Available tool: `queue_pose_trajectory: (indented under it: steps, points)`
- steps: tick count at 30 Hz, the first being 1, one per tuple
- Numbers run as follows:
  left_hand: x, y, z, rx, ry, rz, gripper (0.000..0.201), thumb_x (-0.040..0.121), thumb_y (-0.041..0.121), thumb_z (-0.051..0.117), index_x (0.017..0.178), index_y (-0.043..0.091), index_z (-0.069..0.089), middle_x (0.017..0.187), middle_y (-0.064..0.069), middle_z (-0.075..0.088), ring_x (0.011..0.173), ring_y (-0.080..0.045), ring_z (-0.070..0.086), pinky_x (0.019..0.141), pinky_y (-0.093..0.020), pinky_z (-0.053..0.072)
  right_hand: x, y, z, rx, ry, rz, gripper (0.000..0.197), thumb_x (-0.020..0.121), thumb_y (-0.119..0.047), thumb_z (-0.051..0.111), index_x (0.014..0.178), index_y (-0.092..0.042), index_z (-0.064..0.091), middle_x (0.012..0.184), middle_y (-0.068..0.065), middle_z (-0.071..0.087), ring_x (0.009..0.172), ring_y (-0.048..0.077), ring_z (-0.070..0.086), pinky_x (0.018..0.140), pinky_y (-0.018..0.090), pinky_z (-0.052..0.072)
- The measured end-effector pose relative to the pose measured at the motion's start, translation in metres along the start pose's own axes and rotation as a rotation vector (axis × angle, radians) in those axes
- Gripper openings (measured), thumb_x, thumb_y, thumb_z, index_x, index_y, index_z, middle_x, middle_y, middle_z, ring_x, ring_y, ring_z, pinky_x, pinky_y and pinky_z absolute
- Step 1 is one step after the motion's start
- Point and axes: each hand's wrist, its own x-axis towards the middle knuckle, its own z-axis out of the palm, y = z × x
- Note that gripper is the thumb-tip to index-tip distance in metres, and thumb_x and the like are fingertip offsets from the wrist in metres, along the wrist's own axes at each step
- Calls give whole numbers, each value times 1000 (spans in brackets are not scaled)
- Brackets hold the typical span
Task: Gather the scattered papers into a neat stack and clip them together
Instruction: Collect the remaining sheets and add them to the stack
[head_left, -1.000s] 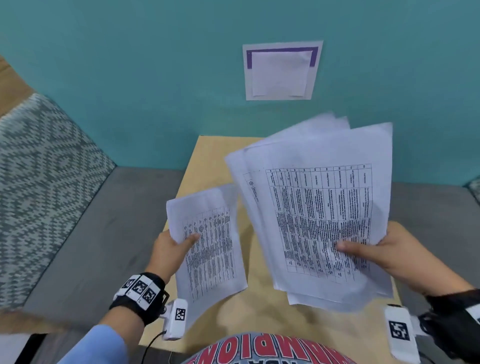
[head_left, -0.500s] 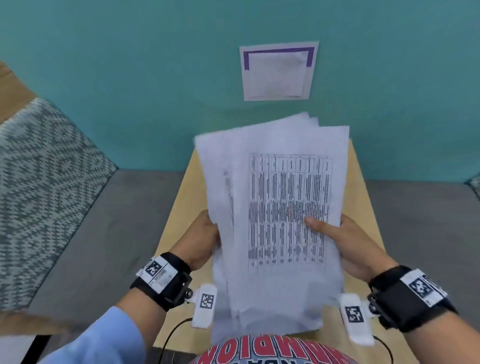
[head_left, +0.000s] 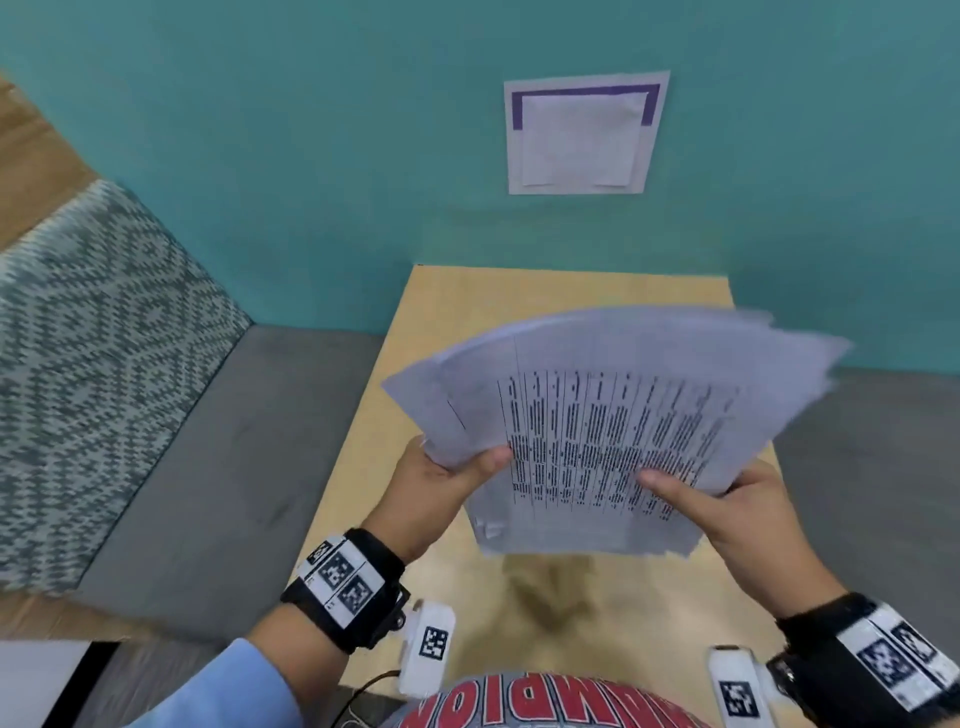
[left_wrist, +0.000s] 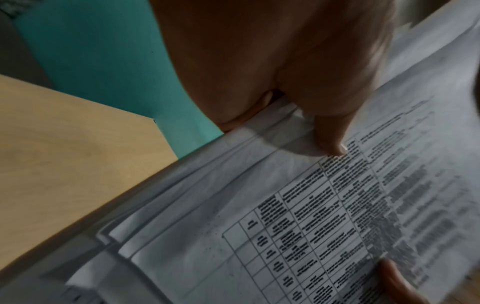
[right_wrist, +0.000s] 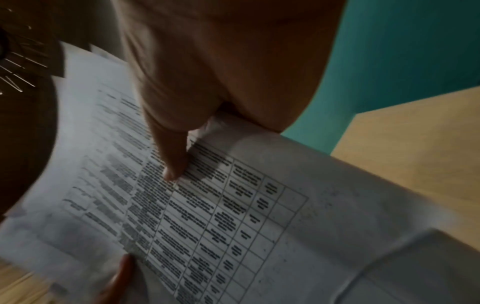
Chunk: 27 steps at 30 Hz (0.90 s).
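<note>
- Nearest you, your left hand (head_left: 439, 486) pinches the left edge of the papers (head_left: 613, 431), thumb on top; your right hand (head_left: 727, 506) grips the right edge the same way
- The papers hang above the bench (head_left: 571, 613), all gathered but fanned, edges uneven at the far right; squaring looks like the step in hand
- Next, I'd say, stand the sheaf on edge and tap it on the bench; no clip shows anywhere, so find one
- Beyond, a sheet (head_left: 584, 132) hangs on the teal wall (head_left: 311, 156)
</note>
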Motion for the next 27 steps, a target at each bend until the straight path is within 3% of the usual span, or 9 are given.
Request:
queue_pose_trajectory:
  steps: [3, 6, 8, 11, 13, 16, 19, 23, 27]
  points:
    - [5, -24, -2, 43, -26, -98, 32, 93, 8, 76, 125, 13, 74, 125, -4, 79, 120, -22, 74, 105, -42, 58, 3, 28, -3, -39, -15, 52, 29, 82, -2, 83, 111, -8, 81, 107, -5, 83, 101, 6, 78, 84, 18, 61]
    - [7, -53, -5, 199, -77, -224, 35, 96, 9, 76, 131, 12, 71, 127, -3, 79, 121, -19, 74, 110, -49, 55, 7, 82, 2, -182, -22, 145, 33, 80, -11, 88, 112, -15, 80, 109, -5, 83, 102, 4, 77, 95, 35, 62]
    - [6, -68, -8, 270, -97, -264, 33, 96, 10, 77, 127, 18, 72, 123, 6, 80, 116, -9, 75, 108, -46, 56, 5, 109, 7, -232, -16, 237, 27, 77, -26, 90, 102, -21, 81, 98, -9, 84, 89, 3, 78, 95, 44, 61]
    - [9, -69, -11, 304, -60, -290, 26, 95, 6, 77, 108, 29, 74, 98, 24, 82, 93, 6, 76, 98, -39, 60, 8, 120, 11, -270, -3, 267, 50, 66, -59, 85, 96, -19, 81, 78, -8, 81, 69, 4, 73, 78, 37, 60]
    - [11, -63, -10, 280, -22, -270, 27, 95, 4, 76, 105, 29, 72, 91, 25, 81, 88, 8, 76, 95, -33, 63, 11, 114, 12, -243, 22, 215, 37, 76, -39, 89, 105, -17, 82, 94, -6, 84, 87, 6, 79, 86, 39, 63]
    - [12, -51, -10, 225, -14, -178, 28, 95, 1, 75, 110, 25, 73, 96, 19, 83, 94, 2, 77, 84, -20, 62, 15, 100, 10, -176, 74, 133, 25, 82, -12, 87, 106, -9, 81, 98, -7, 84, 92, 2, 78, 83, 22, 62]
    - [14, -52, -12, 220, -19, -151, 28, 91, 0, 79, 114, 16, 76, 103, 8, 84, 96, -3, 77, 82, -17, 59, 15, 98, 4, -88, 60, 93, 29, 78, -5, 89, 104, -12, 80, 98, -9, 84, 92, 3, 78, 76, 11, 58]
    - [14, -62, -17, 347, -76, -220, 25, 88, 10, 86, 110, 16, 79, 108, 0, 83, 96, -5, 76, 86, -24, 57, 19, 112, 5, -76, 39, 95, 20, 80, -2, 87, 96, -10, 78, 99, 10, 81, 95, 27, 76, 81, 27, 59]
    - [19, -57, -22, 318, -17, -261, 25, 90, 11, 84, 113, 17, 78, 111, 0, 83, 105, -12, 77, 88, -26, 59, 27, 103, 10, -80, 10, 101, 20, 85, -1, 83, 84, -21, 81, 89, -2, 82, 80, 11, 72, 73, 17, 55]
